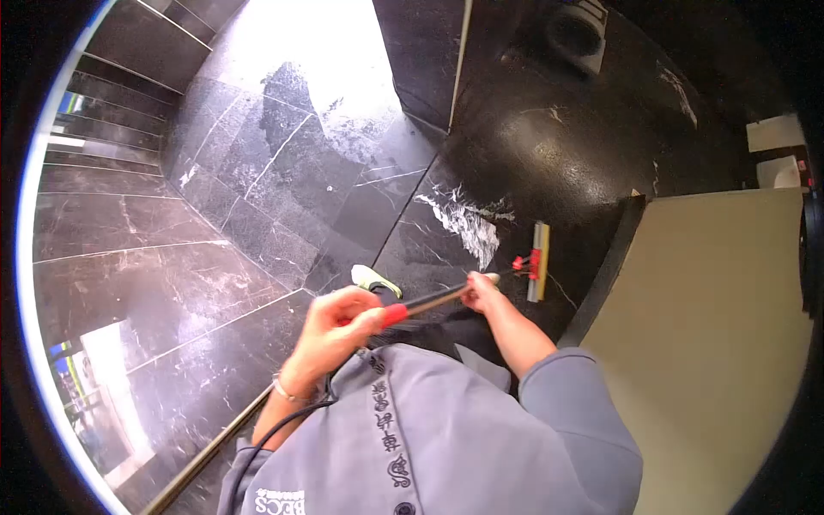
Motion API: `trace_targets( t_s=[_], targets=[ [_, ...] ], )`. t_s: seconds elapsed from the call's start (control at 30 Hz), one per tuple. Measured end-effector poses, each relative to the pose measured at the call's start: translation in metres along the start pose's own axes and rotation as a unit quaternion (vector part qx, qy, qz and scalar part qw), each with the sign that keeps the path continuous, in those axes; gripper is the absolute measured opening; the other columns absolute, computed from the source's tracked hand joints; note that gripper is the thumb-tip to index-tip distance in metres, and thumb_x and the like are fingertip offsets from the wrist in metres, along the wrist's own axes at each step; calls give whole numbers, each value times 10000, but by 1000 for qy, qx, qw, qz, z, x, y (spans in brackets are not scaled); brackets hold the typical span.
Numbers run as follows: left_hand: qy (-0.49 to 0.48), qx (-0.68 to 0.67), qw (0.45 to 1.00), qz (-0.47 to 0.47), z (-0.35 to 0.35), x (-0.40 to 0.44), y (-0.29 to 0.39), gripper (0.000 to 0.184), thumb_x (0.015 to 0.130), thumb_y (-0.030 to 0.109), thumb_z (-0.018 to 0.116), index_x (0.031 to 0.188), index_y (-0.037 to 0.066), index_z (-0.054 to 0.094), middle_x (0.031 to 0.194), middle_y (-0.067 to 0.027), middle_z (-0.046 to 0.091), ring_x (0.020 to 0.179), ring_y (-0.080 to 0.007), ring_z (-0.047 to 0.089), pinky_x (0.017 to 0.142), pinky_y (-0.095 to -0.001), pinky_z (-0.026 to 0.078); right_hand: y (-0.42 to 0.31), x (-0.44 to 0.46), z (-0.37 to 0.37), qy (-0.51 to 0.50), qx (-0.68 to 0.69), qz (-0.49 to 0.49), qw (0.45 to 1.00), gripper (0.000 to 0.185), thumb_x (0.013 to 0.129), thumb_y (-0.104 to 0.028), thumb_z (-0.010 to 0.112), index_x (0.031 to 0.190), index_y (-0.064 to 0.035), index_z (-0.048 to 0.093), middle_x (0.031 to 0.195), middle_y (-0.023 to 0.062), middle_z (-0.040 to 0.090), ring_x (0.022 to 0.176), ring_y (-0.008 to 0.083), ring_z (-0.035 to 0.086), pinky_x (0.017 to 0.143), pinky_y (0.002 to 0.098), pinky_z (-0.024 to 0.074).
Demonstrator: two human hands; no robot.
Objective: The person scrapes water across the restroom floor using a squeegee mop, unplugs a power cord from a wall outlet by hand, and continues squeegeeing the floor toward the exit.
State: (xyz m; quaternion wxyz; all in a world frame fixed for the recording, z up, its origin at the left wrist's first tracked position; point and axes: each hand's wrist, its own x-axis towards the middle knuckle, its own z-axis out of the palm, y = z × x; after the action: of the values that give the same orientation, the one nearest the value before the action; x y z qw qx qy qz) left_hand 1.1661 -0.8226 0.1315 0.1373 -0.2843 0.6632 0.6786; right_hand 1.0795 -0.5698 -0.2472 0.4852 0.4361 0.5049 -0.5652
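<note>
Floor: dark marble tiles (283, 219) with thin pale veins and joints run across the room; bright light washes over the far part, and a softer glow lies on the dark stretch to the right.
Left side: glossy dark stone tiling (129, 227), carrying pale lines and bright reflections.
Right side: a plain cream panel (712, 335) with a dark border along its near-floor edge.
Shirt: grey short-sleeved top (481, 429), dark characters down the front and white "BECS" lettering low on the left.
Floor mop: its pole (438, 299) slants across the front of the body, dark in the middle, with a red grip (394, 314) toward the left hand.
White patch: streaky and jagged (470, 230), on the dark floor just beside the mop head; whether it is wet or part of the stone, I cannot tell.
Mop head: a narrow bar (538, 262), yellow and pale with a red fitting, over the dark floor beyond the right hand.
Left hand: curled (339, 319) around the upper pole at the red grip.
Right hand: closed (481, 290) on the pole farther down, well apart from the left.
Shoe: pale yellow-green (375, 279), beyond the left hand.
Bracelet: thin band (286, 390) on the left wrist.
</note>
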Motion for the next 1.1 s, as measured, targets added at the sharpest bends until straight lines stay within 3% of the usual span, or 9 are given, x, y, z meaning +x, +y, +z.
trace_targets(
  t_s=[0.07,0.2,0.4,0.63,0.73,0.9,1.0,1.03,1.1],
  targets=[
    [38,47,998,15,-59,-11,17,59,807,34,587,852,23,622,639,-10,604,509,-34,489,447,-187,357,12,-14,80,-14,-3,0,1000,146,794,-227,544,862,-124,465,696,65,463,563,198,499,477,362,495],
    [151,86,983,55,-166,-41,56,87,831,30,549,891,8,609,622,-41,605,468,-29,457,416,-170,311,33,-40,237,-144,4,64,987,174,760,-214,578,682,-159,433,615,6,426,527,147,444,462,282,397],
    [204,162,939,225,-232,-85,97,158,883,105,575,965,-28,553,567,-54,577,404,-21,377,399,-155,274,55,-83,382,-228,24,53,972,241,790,-232,582,593,-156,465,572,-22,462,488,131,490,458,301,472],
    [221,-21,921,320,-252,-84,74,43,841,11,485,875,-14,493,477,-2,426,418,-76,425,413,-211,358,13,-109,371,-156,1,-28,987,144,789,-183,604,707,-145,493,605,11,516,505,160,525,424,302,442],
    [278,-55,941,187,-210,-75,57,82,768,-29,481,821,24,515,611,-72,575,458,-56,429,416,-182,314,-17,-79,339,-115,14,-77,990,136,778,-173,617,790,-137,486,654,20,525,543,159,522,433,309,444],
    [242,-217,944,51,-161,-9,11,89,925,134,535,851,91,513,640,-39,561,453,-33,397,363,-181,260,-101,-6,277,8,-125,-184,975,127,769,-150,591,799,-129,469,642,30,513,499,155,529,376,294,393],
    [220,-294,930,-23,-121,58,-1,101,906,163,607,874,75,569,697,-15,590,498,-42,453,394,-193,348,-164,-32,266,84,-207,-177,958,166,836,-237,589,869,-114,481,674,54,515,557,193,544,509,383,485],
    [197,-304,932,-17,-107,79,-11,98,899,149,616,870,65,573,684,-14,590,486,-52,466,403,-204,373,-165,108,234,73,-233,-119,962,269,828,-257,558,981,-39,514,777,112,586,592,268,600,467,405,523],
    [163,-288,943,-14,-96,91,-28,134,906,157,607,819,67,560,672,-19,579,486,-61,443,418,-216,368,-177,49,227,119,-360,-123,917,294,866,-355,507,855,-62,526,658,79,553,525,224,564,459,399,479]
  ],
)
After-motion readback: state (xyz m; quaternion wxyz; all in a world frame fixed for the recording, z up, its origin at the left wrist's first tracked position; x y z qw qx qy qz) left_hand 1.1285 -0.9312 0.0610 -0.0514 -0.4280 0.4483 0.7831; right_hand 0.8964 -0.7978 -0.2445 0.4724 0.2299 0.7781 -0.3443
